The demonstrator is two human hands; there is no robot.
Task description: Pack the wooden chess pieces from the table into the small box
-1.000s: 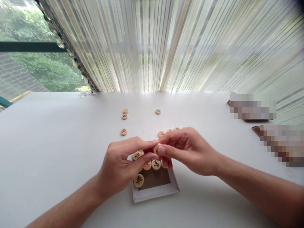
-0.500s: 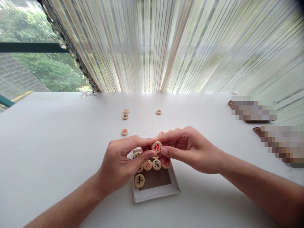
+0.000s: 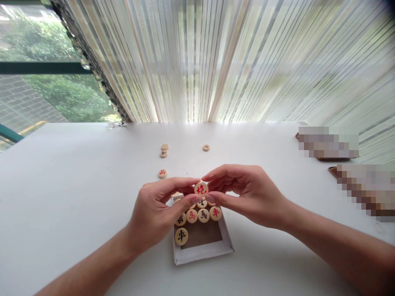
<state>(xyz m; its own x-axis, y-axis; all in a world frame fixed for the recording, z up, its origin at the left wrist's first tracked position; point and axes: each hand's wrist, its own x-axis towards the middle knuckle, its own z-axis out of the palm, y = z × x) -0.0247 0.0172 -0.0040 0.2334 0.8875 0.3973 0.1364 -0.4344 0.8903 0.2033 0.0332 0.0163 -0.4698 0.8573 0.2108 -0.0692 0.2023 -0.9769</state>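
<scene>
A round wooden Chinese chess piece with a red character (image 3: 201, 189) is held up over the box, its face toward me. My left hand (image 3: 163, 201) pinches it from the left between thumb and fingers. From the right, my right hand (image 3: 243, 193) closes thumb and fingertips on the same piece. Below is a shallow white-walled box (image 3: 205, 253) with a brown floor. Inside it lie rows of pieces, among them a black-marked piece (image 3: 181, 237) at the near left, a red-marked piece (image 3: 191, 216) and another red one (image 3: 215, 213). My fingers hide part of the far rows.
On the white table (image 3: 77, 197), several loose pieces lie beyond the box, such as a red one (image 3: 162, 173) and a black one (image 3: 206, 147). Two blurred-out objects with brown edges (image 3: 338, 158) are at the right. A string curtain (image 3: 197, 61) hangs behind the table.
The held piece has shifted slightly left. My right hand's fingers have moved up and left, uncovering the red piece at the box's right side and hiding the loose pieces behind the hand.
</scene>
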